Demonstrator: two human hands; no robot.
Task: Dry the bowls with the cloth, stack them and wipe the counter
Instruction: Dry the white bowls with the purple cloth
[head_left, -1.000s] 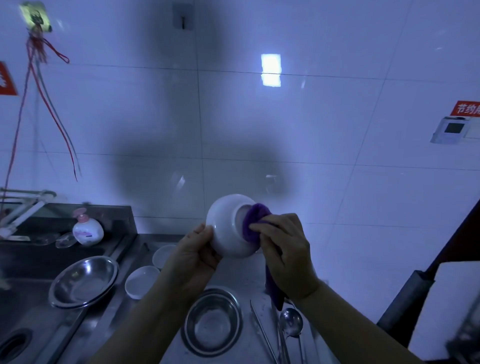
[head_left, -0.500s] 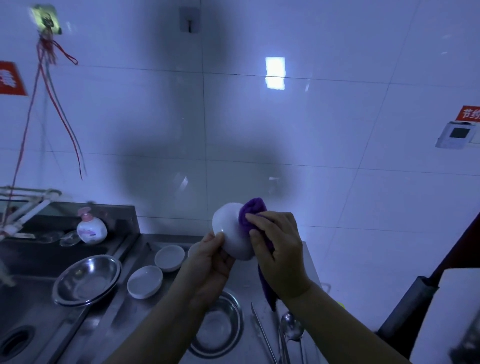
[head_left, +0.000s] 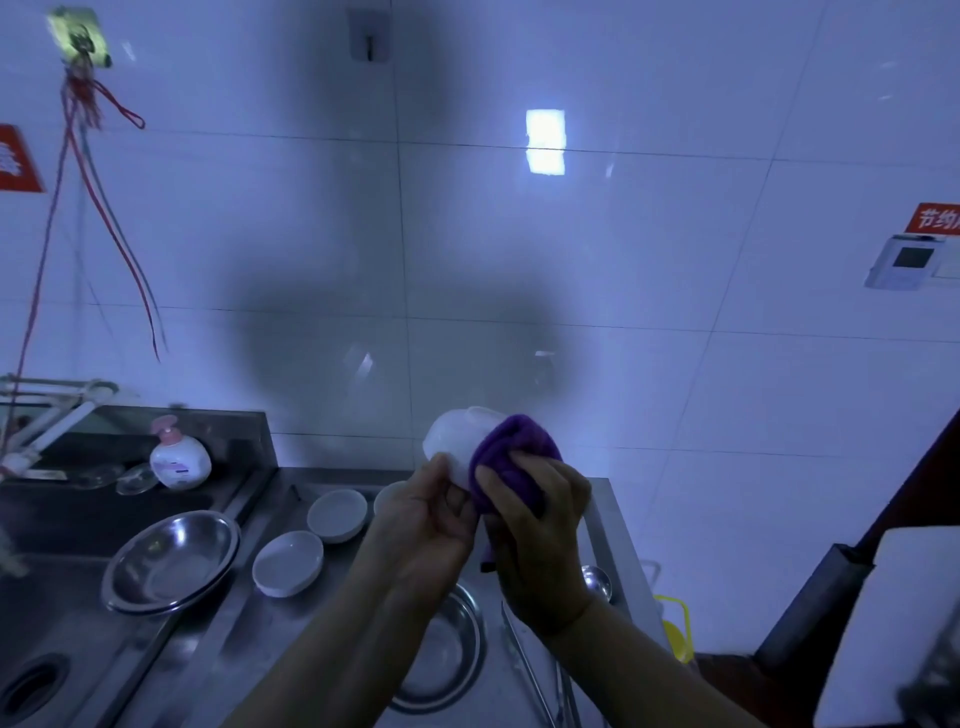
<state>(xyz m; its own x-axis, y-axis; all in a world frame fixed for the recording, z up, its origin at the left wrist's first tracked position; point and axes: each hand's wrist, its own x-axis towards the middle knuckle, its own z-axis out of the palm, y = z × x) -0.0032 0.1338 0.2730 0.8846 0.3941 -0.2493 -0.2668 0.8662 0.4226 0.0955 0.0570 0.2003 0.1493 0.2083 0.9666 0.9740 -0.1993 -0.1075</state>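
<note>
Here, over a steel counter (head_left: 249, 639) below a white-tiled wall (head_left: 675, 338), the left hand (head_left: 426, 525) grips a bowl (head_left: 457, 441) — the right hand (head_left: 535, 514) clutches a purple cloth (head_left: 511, 441) against it.

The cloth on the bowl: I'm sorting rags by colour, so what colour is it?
Purple, seen in the head view: the cloth is bunched against the white bowl.

table (head_left: 332, 644): steel | steel bowl (head_left: 171, 561): on the table's left part | white dish (head_left: 287, 563): just right of it | second dish (head_left: 337, 515): beyond that | steel basin (head_left: 452, 654): right, near edge | tongs (head_left: 524, 660), spoon (head_left: 597, 579): farther right
</note>
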